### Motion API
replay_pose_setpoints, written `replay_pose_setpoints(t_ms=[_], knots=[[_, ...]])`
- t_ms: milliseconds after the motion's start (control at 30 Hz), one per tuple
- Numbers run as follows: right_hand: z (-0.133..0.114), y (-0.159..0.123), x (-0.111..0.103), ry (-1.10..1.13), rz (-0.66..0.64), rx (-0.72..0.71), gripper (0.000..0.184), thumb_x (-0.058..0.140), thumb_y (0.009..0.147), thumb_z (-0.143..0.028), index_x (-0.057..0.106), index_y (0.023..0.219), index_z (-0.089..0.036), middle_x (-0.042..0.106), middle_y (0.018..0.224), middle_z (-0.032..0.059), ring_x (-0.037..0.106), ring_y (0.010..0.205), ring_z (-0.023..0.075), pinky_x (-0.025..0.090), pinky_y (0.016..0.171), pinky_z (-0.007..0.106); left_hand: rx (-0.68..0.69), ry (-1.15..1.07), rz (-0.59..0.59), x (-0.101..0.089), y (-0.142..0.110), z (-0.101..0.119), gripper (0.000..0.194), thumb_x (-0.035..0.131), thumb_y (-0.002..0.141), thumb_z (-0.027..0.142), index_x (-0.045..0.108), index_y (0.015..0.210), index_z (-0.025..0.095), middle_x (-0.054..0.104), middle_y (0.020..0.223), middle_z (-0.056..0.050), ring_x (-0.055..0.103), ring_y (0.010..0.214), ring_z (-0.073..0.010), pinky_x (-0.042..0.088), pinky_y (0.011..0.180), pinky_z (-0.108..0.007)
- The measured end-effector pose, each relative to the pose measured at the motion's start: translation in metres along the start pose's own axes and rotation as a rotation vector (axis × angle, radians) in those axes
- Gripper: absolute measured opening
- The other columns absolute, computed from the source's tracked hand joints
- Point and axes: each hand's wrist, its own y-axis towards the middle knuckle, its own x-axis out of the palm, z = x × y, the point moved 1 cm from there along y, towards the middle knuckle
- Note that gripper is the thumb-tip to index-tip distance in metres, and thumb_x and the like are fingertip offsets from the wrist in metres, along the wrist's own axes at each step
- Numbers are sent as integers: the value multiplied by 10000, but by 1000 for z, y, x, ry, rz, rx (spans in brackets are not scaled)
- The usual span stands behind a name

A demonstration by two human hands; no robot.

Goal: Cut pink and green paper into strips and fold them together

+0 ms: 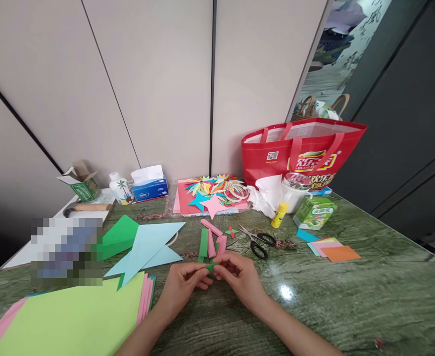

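Near the front middle of the table, my left hand [185, 283] and my right hand [239, 277] meet, fingertips pinched. Between them is a small green paper piece [210, 267], mostly covered by the fingers, so its exact folds are hidden. Just beyond the fingertips lie a green paper strip [204, 243] and several pink paper strips [212, 227], some overlapping. A little red and green paper star [231, 231] rests behind them. To its right are black-handled scissors [259, 242] with blades partly apart, pointing away to the left.
Light blue paper shapes [146, 247] and a coloured paper stack [76, 316] lie left. Right are a yellow glue stick [279, 215], a green carton [314, 213] and small paper squares [336, 248]. A red bag [265, 163], tissue box [150, 189] and folded paper stars [213, 203] stand or lie behind.
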Motion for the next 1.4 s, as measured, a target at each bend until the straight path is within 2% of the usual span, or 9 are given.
replay_pose_setpoints(t_ms=[200, 400, 633, 867, 1133, 1400], knots=[[4, -1, 1, -17, -8, 19, 134, 606, 711, -258, 611, 817, -176, 590, 644, 4, 573, 532, 125, 471, 503, 221, 5, 49, -8, 0, 0, -1, 303, 633, 654, 416, 716, 717, 132, 699, 650, -73, 628, 580, -170, 526, 584, -279], [2, 0, 2, -50, -34, 29, 91, 602, 721, -255, 606, 698, -167, 581, 589, -2, 548, 492, 111, 439, 472, 203, 6, 68, -19, -1, 0, -2, 336, 620, 656, 439, 715, 724, 124, 698, 658, -85, 632, 586, -182, 523, 574, -286], [-2, 0, 2, -52, -33, 36, 121, 607, 716, -288, 599, 682, -172, 574, 583, -8, 549, 490, 110, 433, 469, 202, 26, 108, 5, -1, 2, -6, 301, 604, 675, 413, 716, 724, 138, 692, 637, -68, 623, 566, -173, 518, 558, -276], [3, 0, 5, 76, 2, 119, 151, 640, 679, -275, 601, 777, -167, 554, 562, -29, 524, 471, 102, 424, 465, 203, 33, 114, 2, -1, 0, -5, 309, 601, 681, 407, 715, 724, 124, 681, 598, -76, 617, 532, -173, 517, 536, -281], [-4, 2, 6, 215, -10, 183, 142, 679, 634, -268, 593, 650, -156, 563, 522, -36, 501, 450, 86, 426, 459, 194, -3, 56, -27, -1, -1, -4, 286, 611, 685, 370, 711, 732, 107, 697, 654, -94, 635, 576, -189, 526, 567, -300], [-2, 1, 4, 172, -6, 141, 128, 666, 647, -227, 587, 579, -152, 551, 539, -24, 473, 470, 84, 388, 466, 196, -30, 17, -45, 0, 1, -5, 282, 623, 681, 365, 711, 755, 109, 704, 680, -94, 634, 580, -178, 525, 565, -288]])
